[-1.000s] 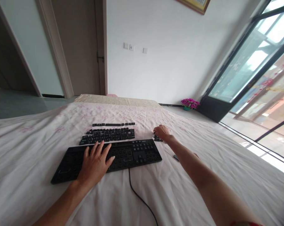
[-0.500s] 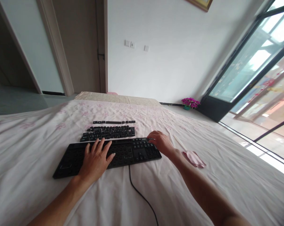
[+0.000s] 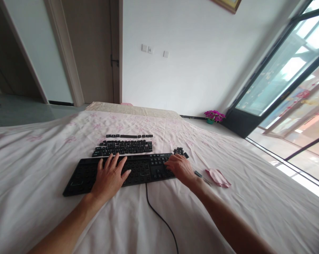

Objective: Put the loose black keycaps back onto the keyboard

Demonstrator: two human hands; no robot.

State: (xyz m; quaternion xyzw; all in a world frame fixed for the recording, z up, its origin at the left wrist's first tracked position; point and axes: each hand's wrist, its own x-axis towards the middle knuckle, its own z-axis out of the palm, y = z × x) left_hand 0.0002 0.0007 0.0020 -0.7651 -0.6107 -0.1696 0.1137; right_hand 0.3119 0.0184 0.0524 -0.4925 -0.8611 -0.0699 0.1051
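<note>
A black keyboard (image 3: 133, 174) lies across the bed, with bare key sockets over much of its left and middle part and keys still on its right end. My left hand (image 3: 110, 176) rests on it with fingers spread, holding nothing. My right hand (image 3: 179, 166) is over the number pad, its fingers bent down and bunched together; whatever is at the fingertips is hidden. Loose keycaps (image 3: 124, 147) lie in rows behind the keyboard, with a long space bar (image 3: 128, 136) in the farthest row. A small group of keycaps (image 3: 179, 150) sits beyond my right hand.
A thin tool with a dark handle (image 3: 198, 173) lies beside my right wrist, near a pink cloth (image 3: 218, 177). The keyboard's cable (image 3: 159, 215) runs toward me over the wrinkled bedsheet (image 3: 117, 225). Purple flowers (image 3: 214, 115) stand on the floor by the glass door.
My right hand has moved nearer, from the keyboard's far right edge onto the number pad, uncovering the small keycap group and the thin tool. My left hand stays on the keyboard.
</note>
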